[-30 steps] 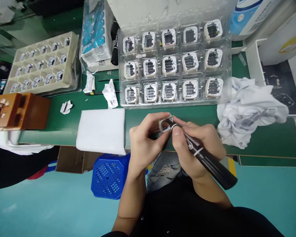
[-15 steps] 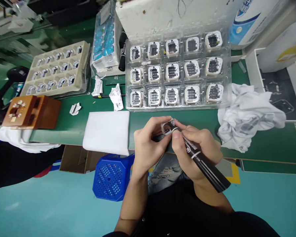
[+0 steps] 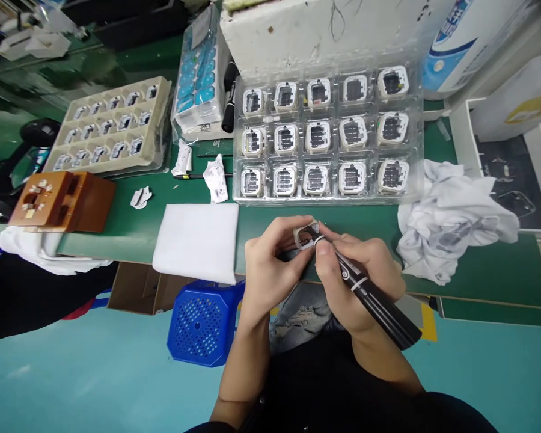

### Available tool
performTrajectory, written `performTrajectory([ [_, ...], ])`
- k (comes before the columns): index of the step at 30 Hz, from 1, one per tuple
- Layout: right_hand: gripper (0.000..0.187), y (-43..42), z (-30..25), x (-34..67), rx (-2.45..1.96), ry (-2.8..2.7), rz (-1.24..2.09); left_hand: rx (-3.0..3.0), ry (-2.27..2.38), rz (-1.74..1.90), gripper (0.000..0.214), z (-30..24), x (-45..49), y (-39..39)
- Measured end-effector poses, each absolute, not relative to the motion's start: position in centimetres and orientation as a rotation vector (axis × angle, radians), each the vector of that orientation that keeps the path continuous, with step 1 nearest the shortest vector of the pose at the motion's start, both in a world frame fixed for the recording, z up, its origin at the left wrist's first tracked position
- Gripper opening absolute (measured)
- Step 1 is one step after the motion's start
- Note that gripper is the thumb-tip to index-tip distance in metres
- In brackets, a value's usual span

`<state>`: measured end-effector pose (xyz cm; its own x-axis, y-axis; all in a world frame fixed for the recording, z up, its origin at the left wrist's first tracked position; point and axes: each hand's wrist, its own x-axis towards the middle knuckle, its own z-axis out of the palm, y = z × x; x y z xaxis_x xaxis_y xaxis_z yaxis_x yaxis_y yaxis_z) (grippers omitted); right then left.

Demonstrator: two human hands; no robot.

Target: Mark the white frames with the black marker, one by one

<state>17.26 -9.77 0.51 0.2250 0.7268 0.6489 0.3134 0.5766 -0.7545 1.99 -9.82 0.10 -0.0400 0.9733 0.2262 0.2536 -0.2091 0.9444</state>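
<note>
My left hand (image 3: 270, 267) pinches a small pale square frame part (image 3: 305, 236) over the front edge of the green bench (image 3: 126, 225). My right hand (image 3: 358, 276) is closed round a thick black marker (image 3: 374, 297), whose tip touches the part. Just beyond my hands lies a clear plastic tray (image 3: 327, 141) filled with several similar square parts in rows.
A white foam pad (image 3: 196, 240) lies left of my hands. A crumpled white cloth (image 3: 453, 216) lies to the right. A beige tray (image 3: 110, 126) of small parts and a brown wooden jig (image 3: 56, 201) stand at the left. A blue stool (image 3: 205, 322) sits under the bench.
The view has shifted slightly, so the bench items sit lower and to the right in frame. Both hands keep the same hold, with the marker tip still at the part.
</note>
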Motion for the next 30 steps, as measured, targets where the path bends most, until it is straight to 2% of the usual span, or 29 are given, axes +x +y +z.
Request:
performTrajectory([
  [18,0.022,-9.95,0.84,17.22,-1.006,-1.370,0.405,1.527,1.310,1.286,0.035,-0.14,1.71,-9.87],
  [26,0.021,-10.00,0.77,17.31,-1.010,-1.367,0.414,1.508,1.309,1.269,0.038,-0.27,1.63,-9.74],
  [30,0.021,-10.03,0.66,17.26,-1.012,-1.337,0.420,1.427,1.253,1.281,0.046,-0.16,1.68,-9.59],
])
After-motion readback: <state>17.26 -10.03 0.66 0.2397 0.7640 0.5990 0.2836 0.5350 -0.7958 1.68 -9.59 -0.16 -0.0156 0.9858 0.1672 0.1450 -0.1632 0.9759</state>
